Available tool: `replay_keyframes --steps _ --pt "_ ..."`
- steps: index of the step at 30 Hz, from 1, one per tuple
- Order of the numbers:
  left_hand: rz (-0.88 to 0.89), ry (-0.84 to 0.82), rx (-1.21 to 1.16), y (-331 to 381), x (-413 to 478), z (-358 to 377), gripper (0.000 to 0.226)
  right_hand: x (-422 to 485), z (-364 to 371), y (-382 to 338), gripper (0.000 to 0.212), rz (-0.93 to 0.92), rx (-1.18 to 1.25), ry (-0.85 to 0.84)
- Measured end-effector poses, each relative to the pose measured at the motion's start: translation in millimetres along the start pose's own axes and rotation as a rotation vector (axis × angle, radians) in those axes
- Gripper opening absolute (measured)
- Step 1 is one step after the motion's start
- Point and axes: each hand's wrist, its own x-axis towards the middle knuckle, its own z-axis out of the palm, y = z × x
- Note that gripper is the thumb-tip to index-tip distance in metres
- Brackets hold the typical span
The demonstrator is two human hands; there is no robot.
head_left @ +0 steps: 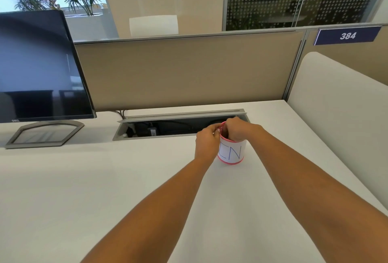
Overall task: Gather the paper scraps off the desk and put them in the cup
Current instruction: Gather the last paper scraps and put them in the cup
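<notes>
Right of centre on the white desk (84, 178), the left hand (206, 141) grips the pink paper-labelled cup (231, 153) at its rim; the right hand (237, 129) dips inside, and I cannot tell its grasp.

The inside of the cup (231, 147) is covered by the left grip (206, 140) and the right grip (237, 129), the right grip's fingertips are hidden below the rim, and whether a paper scrap is pinched there cannot be told; the start of the lettering (234, 153) on its side is masked by the left grip. The monitor (42, 63) is cut off by the left edge and both forearms (147, 210) by the bottom edge. The contents of the cable trough (168, 128) in the surface (105, 178) are too dark to be made out, and the room behind the dotted glass (294, 6) is blurred.
</notes>
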Motion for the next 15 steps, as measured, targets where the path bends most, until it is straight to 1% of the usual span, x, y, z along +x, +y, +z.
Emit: replay_keyframes --steps 5,11,15 --pt "0.006 0.032 -0.037 -6.5 -0.8 4.5 0.033 5.4 0.1 -1.9 0.032 0.03 -0.01 -0.025" --pt "0.016 0.057 -0.05 -10.4 -1.9 6.0 0.032 5.1 -0.5 -1.1 0.032 0.006 -0.014 -0.031" --pt "0.044 0.047 -0.016 -10.1 -1.0 2.6 0.032 2.8 -7.4 0.1 0.031 -0.022 -0.046 -0.056"
